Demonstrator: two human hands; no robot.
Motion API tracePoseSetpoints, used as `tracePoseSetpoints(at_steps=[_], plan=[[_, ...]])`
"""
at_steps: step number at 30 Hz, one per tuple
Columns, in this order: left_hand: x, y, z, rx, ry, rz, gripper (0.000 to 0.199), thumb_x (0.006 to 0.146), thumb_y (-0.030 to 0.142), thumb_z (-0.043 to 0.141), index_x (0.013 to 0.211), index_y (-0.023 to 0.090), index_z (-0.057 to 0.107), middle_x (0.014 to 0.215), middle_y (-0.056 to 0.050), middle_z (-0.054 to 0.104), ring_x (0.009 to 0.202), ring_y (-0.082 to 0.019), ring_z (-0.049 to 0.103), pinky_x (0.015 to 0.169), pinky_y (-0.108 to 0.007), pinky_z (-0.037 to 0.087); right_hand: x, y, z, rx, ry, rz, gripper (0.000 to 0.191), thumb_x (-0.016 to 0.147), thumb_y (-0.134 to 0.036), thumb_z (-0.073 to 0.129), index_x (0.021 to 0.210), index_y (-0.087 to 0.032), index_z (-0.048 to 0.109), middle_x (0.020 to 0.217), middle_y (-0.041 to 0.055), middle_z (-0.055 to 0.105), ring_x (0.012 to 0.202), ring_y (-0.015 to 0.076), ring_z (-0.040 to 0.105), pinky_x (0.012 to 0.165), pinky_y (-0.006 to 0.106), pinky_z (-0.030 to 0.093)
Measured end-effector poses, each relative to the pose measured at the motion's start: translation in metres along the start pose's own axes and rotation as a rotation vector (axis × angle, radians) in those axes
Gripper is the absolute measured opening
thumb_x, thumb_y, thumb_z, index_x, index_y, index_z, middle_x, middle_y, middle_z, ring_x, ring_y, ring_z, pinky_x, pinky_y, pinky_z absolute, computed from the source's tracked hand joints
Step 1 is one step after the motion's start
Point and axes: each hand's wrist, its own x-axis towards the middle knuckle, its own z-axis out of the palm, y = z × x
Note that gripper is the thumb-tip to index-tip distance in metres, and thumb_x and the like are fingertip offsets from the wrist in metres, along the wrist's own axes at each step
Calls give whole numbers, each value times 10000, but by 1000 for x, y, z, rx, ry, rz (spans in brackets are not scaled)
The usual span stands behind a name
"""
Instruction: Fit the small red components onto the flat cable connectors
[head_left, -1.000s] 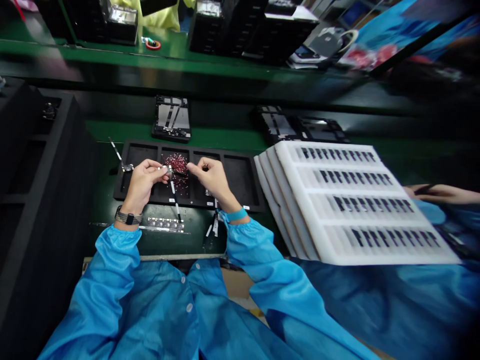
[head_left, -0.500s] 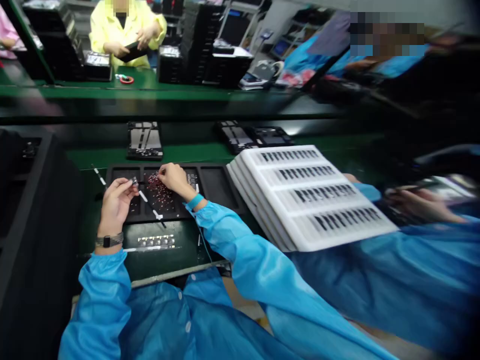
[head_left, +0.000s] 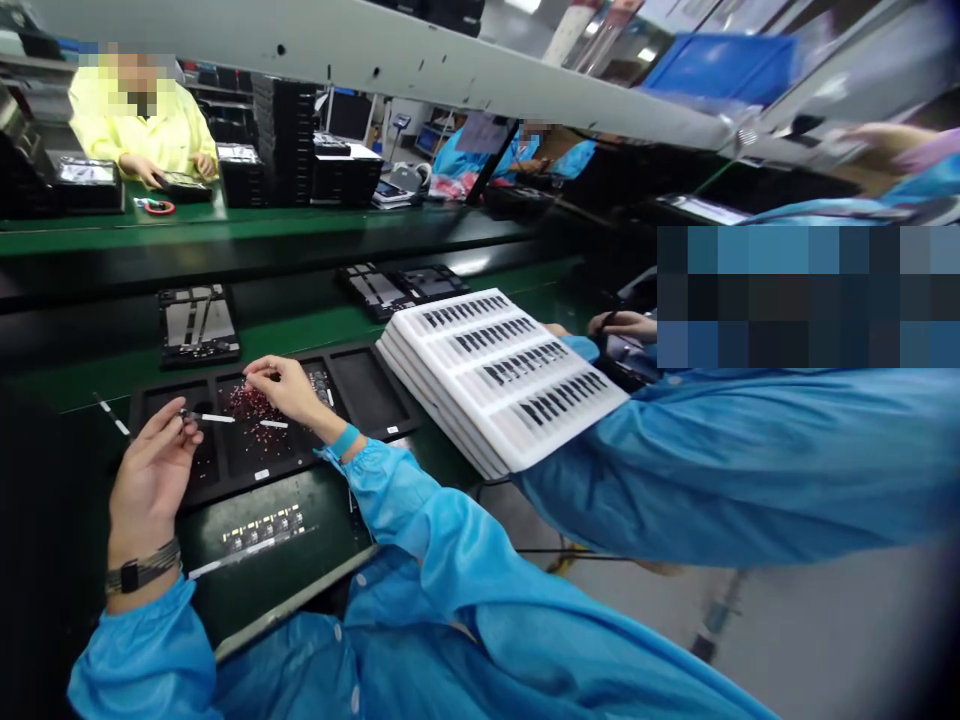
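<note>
My left hand (head_left: 159,455) pinches a small part with a thin black and white strip (head_left: 216,417) that sticks out to the right, over the left part of a black compartment tray (head_left: 394,408). Over the tray's middle, my right hand (head_left: 285,388) has its thumb and finger pressed together at a pile of tiny reddish pieces (head_left: 251,402); anything between the fingertips is too small to make out. More small parts lie in the compartment beside my right wrist. Nearer to me, a row of small flat parts (head_left: 264,528) lies on the green table.
Stacked white trays (head_left: 517,450) with black strips stand right of the black tray. Flat black devices (head_left: 196,325) lie behind it. A co-worker in blue (head_left: 735,470) is close on my right; a person in yellow (head_left: 142,125) works across the bench (head_left: 300,225).
The view has turned to the right, so the bench things appear further left. The strip at my left hand now points right instead of down toward the tray's front edge.
</note>
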Motion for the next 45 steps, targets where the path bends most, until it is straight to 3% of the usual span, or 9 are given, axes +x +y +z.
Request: tracePoseSetpoints(at_steps=[5,8,10,13,18,23,28,35,45], plan=[[1,6,-6,-79,-1,30,305,731,66,789,1026,139,810,851,-48,683,742,-105,639,695,-158,582,-12,2,-4,72,-103,87,37,854,-159,766,886,-163,785,833,47,810,694,138,673,617,231,506],[3,9,-11,-162,7,65,280,729,50,788,988,158,798,865,-32,674,740,-89,626,699,-141,572,-17,7,-9,91,-113,142,150,837,-247,787,957,-157,801,894,58,834,516,85,501,452,210,387],[3,11,-14,-206,13,97,239,735,42,791,932,177,782,858,-20,672,747,-85,627,709,-137,567,-20,10,-13,114,-78,160,192,816,-285,807,954,-152,796,891,63,834,471,66,421,421,210,339],[4,10,-16,-207,16,137,200,757,57,811,879,206,759,849,-5,685,750,-87,630,712,-151,563,-25,12,-18,147,-48,138,223,811,-341,819,921,-150,778,886,85,829,505,77,477,463,214,367],[2,-3,-8,-53,32,139,250,732,115,877,928,237,782,872,-8,738,756,-109,653,665,-193,530,-37,4,-18,82,-111,55,279,869,-441,768,869,-162,759,839,75,798,641,132,612,573,245,455],[-5,-26,10,136,100,164,346,622,203,954,924,162,789,891,-69,784,731,-128,674,611,-210,491,-49,-3,-11,-46,-209,-49,245,903,-404,723,862,-166,762,748,33,734,706,161,641,714,290,507],[-12,-41,22,220,117,155,368,590,229,968,865,128,745,792,-51,766,638,-107,660,625,-221,516,-54,-4,-7,-81,-257,-60,245,892,-413,724,855,-172,754,720,20,688,671,159,579,694,301,489],[-15,-48,24,247,130,153,360,610,244,965,862,133,734,768,-37,764,592,-102,649,602,-227,512,-57,-4,-6,-121,-287,-54,235,874,-388,706,827,-163,757,690,8,652,647,145,514,668,292,443],[-19,-48,27,313,157,146,311,645,228,952,833,124,728,719,-29,736,560,-113,637,598,-253,505,-58,-5,-8,-185,-288,-54,225,880,-377,697,826,-173,773,748,33,727,661,154,554,666,291,460]])
